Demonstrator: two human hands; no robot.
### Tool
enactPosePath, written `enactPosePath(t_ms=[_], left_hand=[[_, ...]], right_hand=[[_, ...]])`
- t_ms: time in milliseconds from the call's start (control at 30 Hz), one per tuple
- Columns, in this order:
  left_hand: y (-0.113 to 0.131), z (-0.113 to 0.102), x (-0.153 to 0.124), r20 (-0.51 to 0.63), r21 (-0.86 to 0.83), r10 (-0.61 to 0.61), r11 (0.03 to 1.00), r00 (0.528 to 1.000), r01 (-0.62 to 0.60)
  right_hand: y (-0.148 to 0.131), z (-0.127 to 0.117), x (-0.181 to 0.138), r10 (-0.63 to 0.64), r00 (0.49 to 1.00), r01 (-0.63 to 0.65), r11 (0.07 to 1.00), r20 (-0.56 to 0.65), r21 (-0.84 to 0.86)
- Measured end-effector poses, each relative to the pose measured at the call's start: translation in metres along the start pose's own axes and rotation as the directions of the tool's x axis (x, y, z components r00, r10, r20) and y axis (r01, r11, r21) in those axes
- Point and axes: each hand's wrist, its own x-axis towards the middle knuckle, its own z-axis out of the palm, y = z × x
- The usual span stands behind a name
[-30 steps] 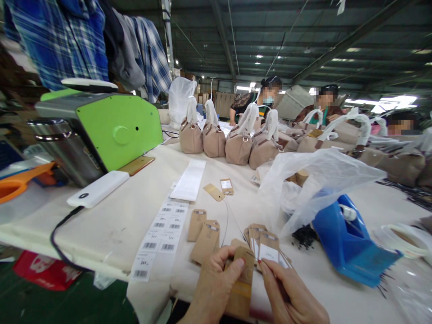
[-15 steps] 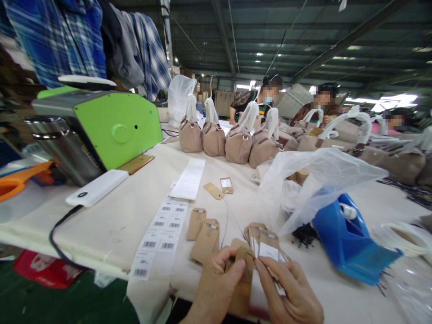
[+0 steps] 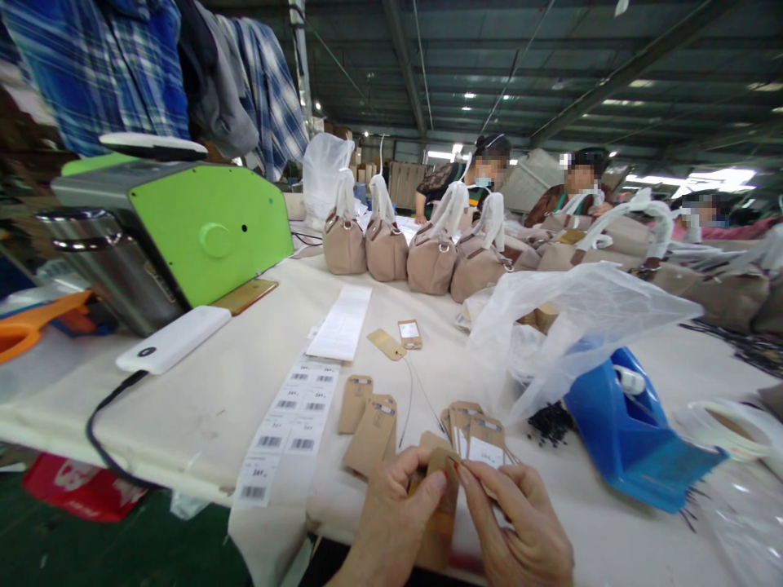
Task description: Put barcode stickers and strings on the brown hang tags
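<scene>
My left hand (image 3: 395, 509) pinches a brown cardboard hang tag (image 3: 441, 522) between thumb and fingers at the table's near edge. Close against the top of that tag, the thumb and forefinger of my right hand (image 3: 519, 509) are pressed together on the end of a thin dark string (image 3: 453, 461), most of it hidden. Just beyond my right hand lies a fanned pile of tags (image 3: 468, 416), one bearing a white label. More brown tags (image 3: 373, 436) rest left of my hands, and farther off are two tags, one with a long string (image 3: 411, 371).
A strip of barcode stickers (image 3: 287, 408) lies at left, near a white power bank (image 3: 174, 338), a steel flask (image 3: 113, 269) and a green machine (image 3: 214, 228). Beige handbags (image 3: 431, 261) line the back. A blue tape dispenser (image 3: 636, 440) and plastic bag (image 3: 587, 302) stand right. Co-workers sit beyond.
My right hand has shifted slightly left and up against the tag, its fingertips closer to the left thumb. The left hand keeps its hold; the view has moved very little.
</scene>
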Motion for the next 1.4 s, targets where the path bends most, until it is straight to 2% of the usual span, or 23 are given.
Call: enactPosePath(t_ms=[300,500,600,767,867,933,967,1033,1100,1167,1233,1333,1400], left_hand=[[0.008,0.002,-0.005,-0.028,0.155,0.022,0.988,0.999,-0.018],[0.001,0.002,-0.008,0.050,0.287,0.155,0.944,0.987,-0.163],[0.001,0.000,-0.007,0.046,0.291,0.150,0.944,0.988,-0.157],[0.000,0.000,-0.007,0.028,0.229,0.117,0.966,0.993,-0.120],[-0.001,0.001,-0.007,0.025,0.240,0.146,0.960,0.989,-0.148],[-0.001,0.002,-0.008,0.039,0.247,0.176,0.952,0.984,-0.181],[-0.001,0.003,-0.008,0.051,0.252,0.194,0.947,0.980,-0.201],[-0.001,0.003,-0.009,0.080,0.277,0.236,0.928,0.968,-0.249],[-0.002,0.001,-0.010,0.124,0.324,0.272,0.898,0.954,-0.298],[-0.003,-0.001,-0.010,0.174,0.384,0.320,0.849,0.931,-0.364],[-0.003,-0.003,-0.010,0.230,0.448,0.420,0.755,0.878,-0.478],[-0.003,-0.003,-0.008,0.316,0.549,0.621,0.497,0.717,-0.672],[-0.001,-0.002,-0.007,0.370,0.593,0.692,0.337,0.620,-0.731]], right_hand=[[-0.002,-0.003,0.003,0.024,0.997,-0.025,1.000,0.076,0.009],[-0.005,-0.001,0.004,0.069,0.991,-0.080,0.992,0.118,0.093],[-0.005,0.000,0.002,0.106,0.987,-0.128,0.975,0.124,0.184],[0.002,-0.004,-0.002,0.030,0.992,-0.065,0.958,0.126,0.280],[0.003,-0.005,-0.008,0.117,0.981,-0.160,0.940,0.156,0.302],[0.000,-0.004,-0.012,0.281,0.944,-0.324,0.888,0.173,0.326],[-0.003,-0.003,-0.014,0.379,0.907,-0.420,0.838,0.182,0.347],[-0.011,-0.002,-0.014,0.550,0.806,-0.587,0.692,0.220,0.421],[-0.018,-0.002,-0.010,0.630,0.711,-0.684,0.519,0.311,0.513],[-0.022,-0.006,-0.002,0.634,0.646,-0.737,0.373,0.425,0.564],[-0.023,-0.011,0.006,0.603,0.602,-0.778,0.292,0.524,0.557],[-0.019,-0.022,0.015,0.536,0.568,-0.818,0.280,0.625,0.503],[-0.015,-0.029,0.018,0.474,0.551,-0.834,0.291,0.687,0.469]])
